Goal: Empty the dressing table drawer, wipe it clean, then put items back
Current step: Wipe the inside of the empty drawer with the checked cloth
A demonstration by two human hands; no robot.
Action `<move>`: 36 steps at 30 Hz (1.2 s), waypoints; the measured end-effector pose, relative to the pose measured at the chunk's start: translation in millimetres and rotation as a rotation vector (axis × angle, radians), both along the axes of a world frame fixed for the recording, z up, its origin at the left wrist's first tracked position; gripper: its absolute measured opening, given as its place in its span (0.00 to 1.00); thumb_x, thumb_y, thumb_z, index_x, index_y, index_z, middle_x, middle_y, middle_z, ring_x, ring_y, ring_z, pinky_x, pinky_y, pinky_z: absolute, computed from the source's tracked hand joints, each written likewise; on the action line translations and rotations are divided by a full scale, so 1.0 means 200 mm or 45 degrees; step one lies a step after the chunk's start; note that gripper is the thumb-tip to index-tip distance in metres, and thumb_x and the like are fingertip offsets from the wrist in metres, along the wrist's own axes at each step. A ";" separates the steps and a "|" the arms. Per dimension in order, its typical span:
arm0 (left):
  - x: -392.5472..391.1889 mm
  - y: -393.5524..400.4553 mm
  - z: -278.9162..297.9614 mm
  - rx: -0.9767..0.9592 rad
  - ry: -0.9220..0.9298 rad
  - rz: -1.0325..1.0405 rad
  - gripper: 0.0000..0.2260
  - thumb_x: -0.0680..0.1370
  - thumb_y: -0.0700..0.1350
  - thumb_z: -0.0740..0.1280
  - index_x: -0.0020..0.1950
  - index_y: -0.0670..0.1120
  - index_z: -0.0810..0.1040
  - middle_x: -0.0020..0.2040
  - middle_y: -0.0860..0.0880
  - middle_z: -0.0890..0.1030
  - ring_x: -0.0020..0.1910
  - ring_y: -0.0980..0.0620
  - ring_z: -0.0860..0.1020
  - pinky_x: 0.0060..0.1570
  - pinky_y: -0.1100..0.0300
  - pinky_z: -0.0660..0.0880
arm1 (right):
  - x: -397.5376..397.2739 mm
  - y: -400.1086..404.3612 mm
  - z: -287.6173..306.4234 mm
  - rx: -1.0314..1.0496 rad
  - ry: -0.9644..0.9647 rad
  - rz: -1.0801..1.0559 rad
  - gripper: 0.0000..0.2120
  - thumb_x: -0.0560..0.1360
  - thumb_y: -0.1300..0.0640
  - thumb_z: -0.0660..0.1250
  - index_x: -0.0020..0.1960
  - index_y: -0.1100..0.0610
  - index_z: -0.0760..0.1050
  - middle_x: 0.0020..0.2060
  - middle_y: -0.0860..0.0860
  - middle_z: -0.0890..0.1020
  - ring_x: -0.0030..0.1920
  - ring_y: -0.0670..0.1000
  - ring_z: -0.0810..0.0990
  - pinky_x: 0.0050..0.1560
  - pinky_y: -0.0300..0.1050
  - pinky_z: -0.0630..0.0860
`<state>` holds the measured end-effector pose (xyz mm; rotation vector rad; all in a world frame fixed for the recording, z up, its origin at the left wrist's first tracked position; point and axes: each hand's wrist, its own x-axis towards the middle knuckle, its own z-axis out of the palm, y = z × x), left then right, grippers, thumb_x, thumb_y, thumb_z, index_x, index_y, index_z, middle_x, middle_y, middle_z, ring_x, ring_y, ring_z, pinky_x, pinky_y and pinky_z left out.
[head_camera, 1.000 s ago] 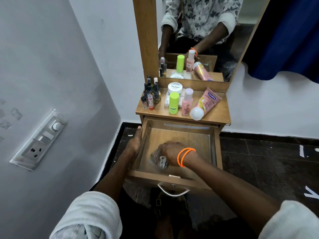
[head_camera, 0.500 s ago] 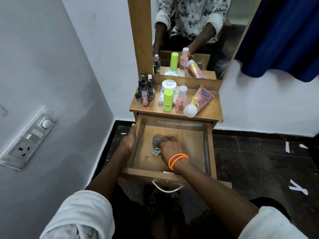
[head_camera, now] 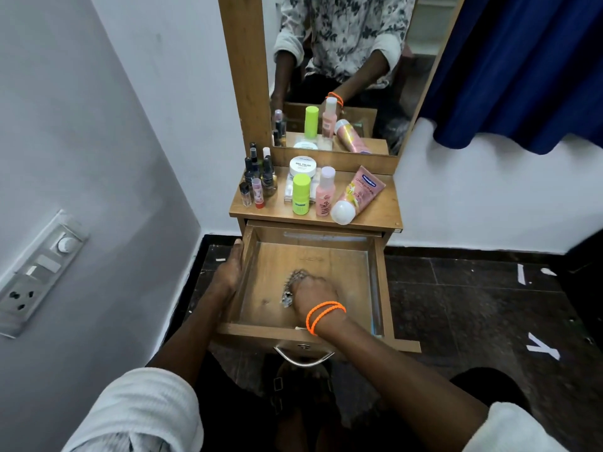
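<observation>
1. Since half a second ago the right hand [head_camera: 313,293] has swept its crumpled cloth [head_camera: 292,285] across the drawer [head_camera: 378,282] floor; wiping continues.
2. Right grip bunches the cloth; left hand [head_camera: 233,272] rests, fingers straight, on the 9 o'clock drawer wall.
3. On the table [head_camera: 381,210] at 12 o'clock, the white jar [head_camera: 302,166] reads "NAIL POLISH"; the pink tube [head_camera: 359,194] print is unclear.

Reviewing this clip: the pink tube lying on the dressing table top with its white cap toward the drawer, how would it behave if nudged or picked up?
The pink tube lies flat on the table top, so tipping seems unlikely. Its round white cap sits close to the front edge, so a sideways nudge might swing it off. The body looks like soft plastic, flattened at the far end, so it would probably give under a squeeze.
</observation>
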<state>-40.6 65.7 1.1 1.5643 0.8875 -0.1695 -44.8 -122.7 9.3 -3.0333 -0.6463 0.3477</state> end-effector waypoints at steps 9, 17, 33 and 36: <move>0.00 -0.01 0.01 0.021 -0.040 -0.057 0.32 0.82 0.69 0.52 0.61 0.45 0.81 0.59 0.38 0.82 0.55 0.42 0.79 0.63 0.46 0.75 | 0.22 -0.13 0.05 0.087 0.162 -0.257 0.16 0.79 0.60 0.57 0.63 0.60 0.77 0.60 0.60 0.79 0.60 0.61 0.79 0.56 0.51 0.77; 0.00 -0.05 0.05 0.065 -0.028 0.006 0.32 0.84 0.64 0.52 0.72 0.39 0.76 0.70 0.33 0.75 0.66 0.37 0.76 0.60 0.51 0.70 | 0.27 0.21 0.12 1.244 0.627 -0.730 0.11 0.76 0.65 0.64 0.56 0.62 0.81 0.50 0.57 0.84 0.48 0.52 0.79 0.46 0.43 0.75; 0.05 0.07 -0.05 -0.119 0.021 -0.233 0.38 0.80 0.73 0.46 0.64 0.48 0.83 0.59 0.41 0.84 0.60 0.41 0.80 0.69 0.44 0.73 | 0.14 0.37 -0.06 1.060 1.139 -0.675 0.17 0.66 0.62 0.75 0.53 0.64 0.77 0.53 0.59 0.83 0.55 0.59 0.81 0.61 0.57 0.78; 0.05 0.10 -0.06 -0.093 0.092 -0.260 0.42 0.76 0.78 0.46 0.66 0.49 0.83 0.62 0.40 0.84 0.62 0.39 0.80 0.71 0.41 0.71 | 0.04 0.33 0.10 1.068 1.294 -0.734 0.19 0.73 0.66 0.70 0.63 0.68 0.73 0.63 0.60 0.76 0.67 0.61 0.73 0.66 0.54 0.71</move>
